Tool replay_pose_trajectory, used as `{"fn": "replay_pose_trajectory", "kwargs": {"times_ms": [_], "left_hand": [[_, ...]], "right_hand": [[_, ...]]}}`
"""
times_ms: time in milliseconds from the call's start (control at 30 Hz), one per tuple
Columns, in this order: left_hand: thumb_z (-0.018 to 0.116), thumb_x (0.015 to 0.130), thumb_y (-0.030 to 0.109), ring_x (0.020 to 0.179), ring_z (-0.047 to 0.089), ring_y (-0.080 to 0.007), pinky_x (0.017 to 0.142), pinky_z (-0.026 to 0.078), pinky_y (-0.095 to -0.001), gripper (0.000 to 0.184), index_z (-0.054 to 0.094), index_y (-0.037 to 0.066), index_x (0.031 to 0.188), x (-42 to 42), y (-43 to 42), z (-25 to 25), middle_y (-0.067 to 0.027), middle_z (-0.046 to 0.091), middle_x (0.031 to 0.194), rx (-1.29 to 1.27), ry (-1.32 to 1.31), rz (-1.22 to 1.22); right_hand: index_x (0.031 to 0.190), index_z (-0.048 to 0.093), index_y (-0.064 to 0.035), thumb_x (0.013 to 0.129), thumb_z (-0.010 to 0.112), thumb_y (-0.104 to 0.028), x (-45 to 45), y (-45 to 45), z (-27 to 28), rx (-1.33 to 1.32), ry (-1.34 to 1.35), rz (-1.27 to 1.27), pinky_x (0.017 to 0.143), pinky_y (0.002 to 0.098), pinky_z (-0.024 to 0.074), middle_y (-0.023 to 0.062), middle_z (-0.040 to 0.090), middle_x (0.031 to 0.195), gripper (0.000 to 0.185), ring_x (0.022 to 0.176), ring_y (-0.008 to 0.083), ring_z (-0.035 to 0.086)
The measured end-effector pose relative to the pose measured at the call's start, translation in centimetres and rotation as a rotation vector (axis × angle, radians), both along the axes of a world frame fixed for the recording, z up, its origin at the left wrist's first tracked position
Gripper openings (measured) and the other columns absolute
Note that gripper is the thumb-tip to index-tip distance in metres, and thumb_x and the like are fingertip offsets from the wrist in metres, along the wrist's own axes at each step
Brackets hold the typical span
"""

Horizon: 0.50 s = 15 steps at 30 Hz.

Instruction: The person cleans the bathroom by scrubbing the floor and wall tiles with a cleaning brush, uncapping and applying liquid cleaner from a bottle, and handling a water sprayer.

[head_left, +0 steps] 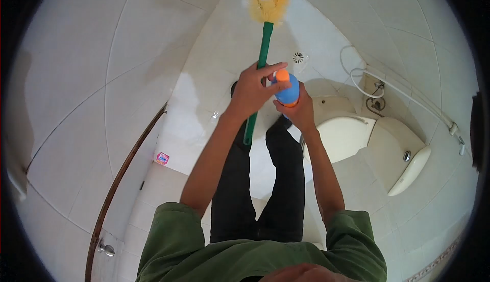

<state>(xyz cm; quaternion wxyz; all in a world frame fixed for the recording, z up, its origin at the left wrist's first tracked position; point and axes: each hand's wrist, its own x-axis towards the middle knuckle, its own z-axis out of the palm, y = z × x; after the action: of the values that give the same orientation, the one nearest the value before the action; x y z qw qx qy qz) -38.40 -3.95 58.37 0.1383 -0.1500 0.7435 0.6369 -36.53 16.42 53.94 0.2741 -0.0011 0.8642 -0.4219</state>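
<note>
My left hand (pixel 251 92) is closed round the green handle of a brush (pixel 264 44), whose round yellowish bristle head points away from me, over the floor. The thumb and index finger of that hand also reach to the orange cap (pixel 282 75) of a blue bottle (pixel 289 92). Wrapped round the bottle from the right is my right hand (pixel 301 110), which keeps it upright in front of my legs. The lower end of the brush handle sticks out below my left wrist. Some fingers of both hands are hidden.
To the right stands a cream toilet (pixel 339 138) with its lid down. A white hose (pixel 408 90) runs along the right wall. A round drain (pixel 298 58) is set in the floor. A pink packet (pixel 162 158) lies at left, near the brown-edged door (pixel 122 180).
</note>
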Motion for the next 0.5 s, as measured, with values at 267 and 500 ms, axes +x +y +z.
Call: {"fn": "replay_pose_trajectory", "kwargs": {"times_ms": [267,500], "left_hand": [[0.082,0.076,0.041,0.071,0.056,-0.0203,0.066,0.048,-0.0358,0.045,0.066,0.006,0.097,-5.6,2.6,-5.1,-0.0066,0.056,0.078,-0.291,-0.141,0.208],[0.080,0.082,0.034,0.077,0.052,-0.0136,0.073,0.047,-0.0285,0.042,0.066,0.006,0.111,-9.8,2.5,-9.6,-0.0050,0.058,0.082,-0.013,-0.088,0.076]], "right_hand": [[0.126,0.053,-0.0058,0.068,0.086,-0.028,-4.8,-0.8,-4.8,0.199,0.295,0.046,0.082,0.0444,0.0538,0.0157,0.063,0.108,0.071,0.099,0.0352,0.063],[0.125,0.054,-0.0068,0.066,0.087,-0.028,-11.0,1.2,-9.6,0.206,0.239,0.090,0.083,0.0441,0.0542,0.0146,0.063,0.107,0.071,0.099,0.0346,0.062]]}}
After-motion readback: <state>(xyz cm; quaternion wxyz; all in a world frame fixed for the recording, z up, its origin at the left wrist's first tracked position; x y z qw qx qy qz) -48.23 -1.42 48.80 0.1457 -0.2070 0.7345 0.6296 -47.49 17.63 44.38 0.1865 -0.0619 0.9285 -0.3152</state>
